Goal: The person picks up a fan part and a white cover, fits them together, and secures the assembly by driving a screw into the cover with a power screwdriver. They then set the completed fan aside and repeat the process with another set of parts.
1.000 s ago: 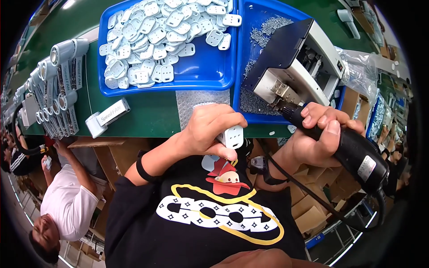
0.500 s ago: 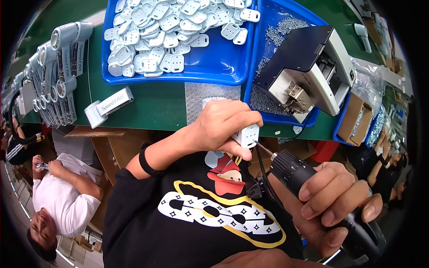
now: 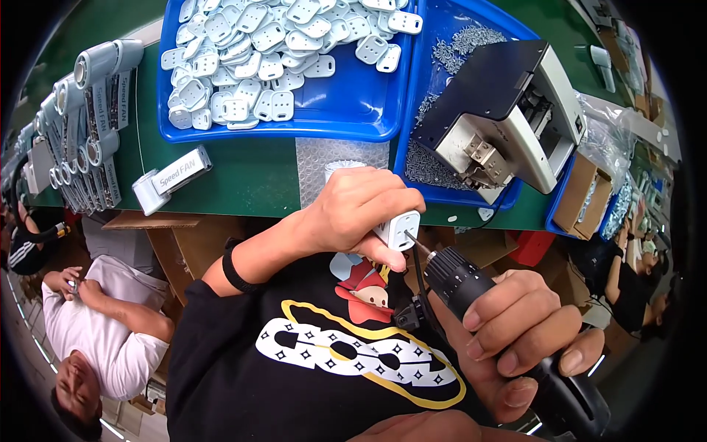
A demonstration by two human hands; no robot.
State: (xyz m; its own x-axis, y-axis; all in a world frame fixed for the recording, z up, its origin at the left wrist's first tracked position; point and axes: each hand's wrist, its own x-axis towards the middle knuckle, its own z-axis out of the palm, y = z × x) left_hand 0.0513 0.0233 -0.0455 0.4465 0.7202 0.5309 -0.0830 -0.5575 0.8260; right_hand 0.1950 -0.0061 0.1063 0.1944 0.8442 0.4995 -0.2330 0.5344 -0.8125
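My left hand (image 3: 357,210) is closed around a white handheld fan body, most of it hidden by my fingers. Its small end plate (image 3: 402,230), pierced with several holes, faces right. In my right hand (image 3: 526,335) is a black electric screwdriver (image 3: 453,278), gripped with the fingers wrapped round its barrel. The thin bit points up and left, its tip at a hole in the end plate. Whether a screw sits there is too small to tell. A folded white handheld fan (image 3: 175,179) lies on the green table, left of my hands.
A blue tray (image 3: 346,121) holds many white plates. Beside it, a screw feeder (image 3: 493,110) stands in a blue bin (image 3: 403,163) with loose screws. Several fans (image 3: 99,96) are stacked at left. A cardboard box (image 3: 582,195) lies right. Co-workers sit on both sides.
The screwdriver has shifted left with my right hand, and its bit tip has moved from the plate's right edge to a hole further in. The whole view has shifted slightly.
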